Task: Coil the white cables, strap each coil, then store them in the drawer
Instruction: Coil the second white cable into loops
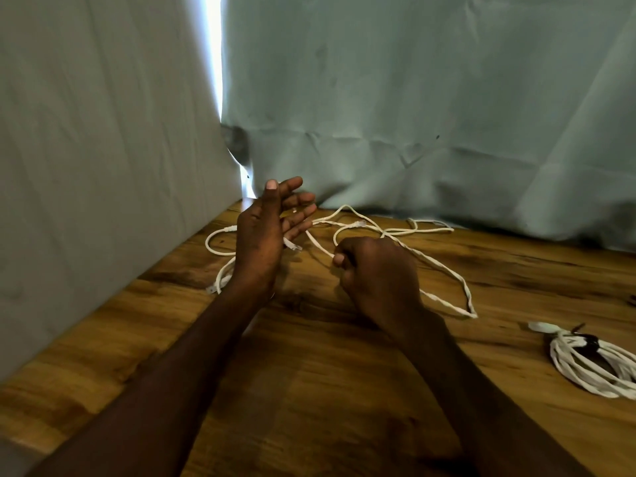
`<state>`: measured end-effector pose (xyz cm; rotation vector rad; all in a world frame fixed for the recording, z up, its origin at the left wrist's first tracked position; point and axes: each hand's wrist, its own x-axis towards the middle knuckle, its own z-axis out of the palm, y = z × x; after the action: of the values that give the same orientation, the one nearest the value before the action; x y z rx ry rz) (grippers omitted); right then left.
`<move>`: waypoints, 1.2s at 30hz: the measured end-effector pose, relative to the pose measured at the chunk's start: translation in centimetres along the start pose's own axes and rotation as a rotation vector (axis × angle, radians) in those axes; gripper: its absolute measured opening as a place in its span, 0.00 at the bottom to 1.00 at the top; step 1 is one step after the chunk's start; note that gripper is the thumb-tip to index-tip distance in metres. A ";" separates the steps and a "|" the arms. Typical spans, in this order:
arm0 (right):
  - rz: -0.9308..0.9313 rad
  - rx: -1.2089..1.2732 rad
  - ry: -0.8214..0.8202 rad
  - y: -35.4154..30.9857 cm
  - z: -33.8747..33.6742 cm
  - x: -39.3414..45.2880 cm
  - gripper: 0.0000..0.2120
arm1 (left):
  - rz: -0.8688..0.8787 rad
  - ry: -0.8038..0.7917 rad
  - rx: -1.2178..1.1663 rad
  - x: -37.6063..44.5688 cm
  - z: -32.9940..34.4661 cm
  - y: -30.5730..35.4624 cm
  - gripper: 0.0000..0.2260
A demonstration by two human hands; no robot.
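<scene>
A loose white cable lies in tangled loops across the back of the wooden table. My left hand is raised on edge with its fingers spread straight; a run of the cable crosses its palm side, with a plug end hanging just below the fingers. My right hand is curled in a fist and pinches the same cable near its thumb. At the right edge rests a coiled white cable with a dark strap around it.
Pale blue-grey cloth hangs along the back and left of the table, down to the table's surface. A bright gap shows between two sheets. A small dark object sits at the far right edge.
</scene>
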<state>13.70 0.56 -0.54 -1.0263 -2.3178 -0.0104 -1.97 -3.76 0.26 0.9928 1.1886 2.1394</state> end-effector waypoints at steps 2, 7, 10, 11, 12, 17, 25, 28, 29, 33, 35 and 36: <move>0.126 0.178 -0.062 -0.2 -0.1 0.2 0.08 | 0.016 -0.003 0.023 -0.2 0.3 0.0 0.22; 0.623 0.948 -0.587 -0.3 -1.3 0.8 0.16 | 0.037 0.025 0.010 -0.5 0.3 0.7 0.23; 0.689 1.341 -0.872 0.8 -1.4 0.7 0.16 | 0.040 0.015 0.008 -0.7 0.2 0.8 0.24; 0.693 1.476 -0.943 1.1 -1.1 0.5 0.15 | 0.045 0.001 0.023 -0.8 0.2 0.7 0.24; 0.691 1.591 -1.001 1.2 -0.9 0.2 0.15 | 0.056 -0.023 0.052 -0.8 0.3 0.7 0.23; 0.717 1.710 -0.948 1.1 -0.3 0.3 0.13 | 0.270 -0.220 0.418 -0.8 -0.2 -0.9 0.19; -0.050 0.571 -0.109 0.6 0.4 0.3 0.14 | 0.449 -0.087 1.018 0.2 -2.5 -1.1 0.19; -0.256 0.280 0.051 0.6 1.0 0.1 0.13 | 0.439 -0.080 1.112 0.6 -2.9 -1.2 0.22; -0.244 0.232 0.065 0.6 1.0 0.1 0.11 | 0.441 -0.076 1.134 0.6 -2.9 -1.3 0.23; -0.133 0.132 0.098 0.4 0.5 -0.2 0.10 | 0.456 -0.060 1.180 0.3 -2.4 -1.6 0.23; -0.070 0.092 0.083 0.2 0.2 -0.1 0.09 | 0.455 -0.073 1.141 0.2 -2.0 -1.7 0.21; -0.047 0.105 0.075 0.2 0.2 -0.1 0.09 | 0.456 -0.073 1.104 0.2 -1.8 -1.7 0.22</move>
<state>13.75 0.67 -0.74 -0.9037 -2.2496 0.0530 -3.43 -3.70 -1.75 1.8990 2.3520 1.5973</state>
